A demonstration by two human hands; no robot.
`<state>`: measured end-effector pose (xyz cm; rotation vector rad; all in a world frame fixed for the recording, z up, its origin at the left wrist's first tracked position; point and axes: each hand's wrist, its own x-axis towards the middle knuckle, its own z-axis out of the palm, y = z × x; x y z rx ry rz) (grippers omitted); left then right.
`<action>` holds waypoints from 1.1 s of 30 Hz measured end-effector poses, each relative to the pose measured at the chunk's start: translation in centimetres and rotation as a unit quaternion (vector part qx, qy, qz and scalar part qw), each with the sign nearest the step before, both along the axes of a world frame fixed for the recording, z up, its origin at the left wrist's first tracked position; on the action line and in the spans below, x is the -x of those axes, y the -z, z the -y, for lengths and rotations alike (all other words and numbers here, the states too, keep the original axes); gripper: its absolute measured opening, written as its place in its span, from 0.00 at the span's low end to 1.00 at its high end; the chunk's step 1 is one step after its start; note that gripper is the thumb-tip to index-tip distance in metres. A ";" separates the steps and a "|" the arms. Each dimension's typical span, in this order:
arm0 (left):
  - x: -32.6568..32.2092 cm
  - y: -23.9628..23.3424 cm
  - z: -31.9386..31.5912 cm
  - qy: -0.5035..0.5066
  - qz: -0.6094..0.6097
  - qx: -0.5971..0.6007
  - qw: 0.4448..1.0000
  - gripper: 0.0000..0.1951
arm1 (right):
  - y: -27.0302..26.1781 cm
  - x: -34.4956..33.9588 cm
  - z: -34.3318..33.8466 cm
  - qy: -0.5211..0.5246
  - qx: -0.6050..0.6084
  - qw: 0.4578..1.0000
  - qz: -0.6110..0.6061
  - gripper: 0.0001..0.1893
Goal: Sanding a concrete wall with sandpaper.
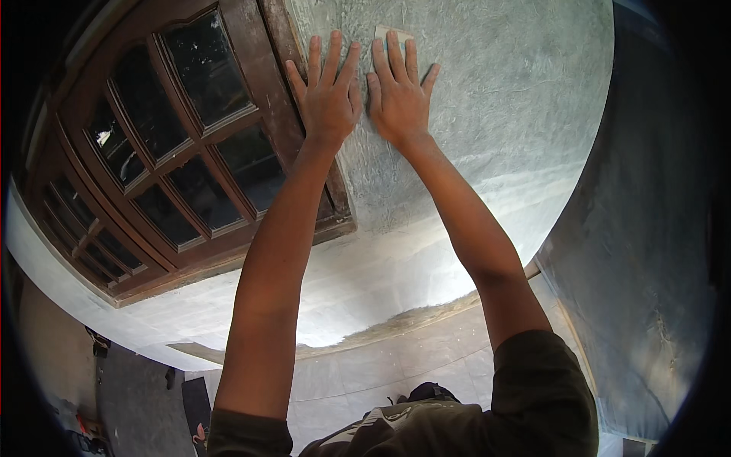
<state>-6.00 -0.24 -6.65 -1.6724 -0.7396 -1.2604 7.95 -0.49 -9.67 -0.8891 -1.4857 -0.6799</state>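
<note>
Both arms reach up to a grey plastered wall [485, 103]. My left hand [331, 100] lies with spread fingers over the edge of a brown wooden window frame [288, 85] and the plaster beside it. To its right, my right hand [401, 94] rests palm down against the wall, fingers apart. Behind its upper fingers shows a small pale card or paper [391, 33] with a bluish patch; most of it is hidden. Neither hand is seen gripping anything, though the palms are out of sight.
Left of the hands is a window with several glass panes [208, 71]. A dark wall or panel [639, 228] stands at the right. Below lies a pale tiled floor [394, 363], with a dark mat [197, 405] at lower left and a dark object [431, 391] near the body.
</note>
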 end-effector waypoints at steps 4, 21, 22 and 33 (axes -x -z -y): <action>0.4 0.0 -0.1 0.002 -0.003 -0.008 1.000 0.25 | 5.7 0.7 1.7 -0.007 0.068 0.996 0.054 0.29; -0.1 0.0 -0.1 -0.011 0.005 0.004 1.000 0.25 | -2.9 -1.2 -0.4 0.018 -0.033 0.996 0.077 0.30; 0.2 0.0 -0.1 -0.012 0.003 0.004 1.000 0.25 | -2.1 -1.3 -0.1 0.015 -0.029 0.996 0.082 0.30; -0.3 -0.2 0.2 -0.009 0.003 0.004 1.000 0.25 | -3.0 -0.9 -0.5 -0.003 -0.041 0.998 0.057 0.30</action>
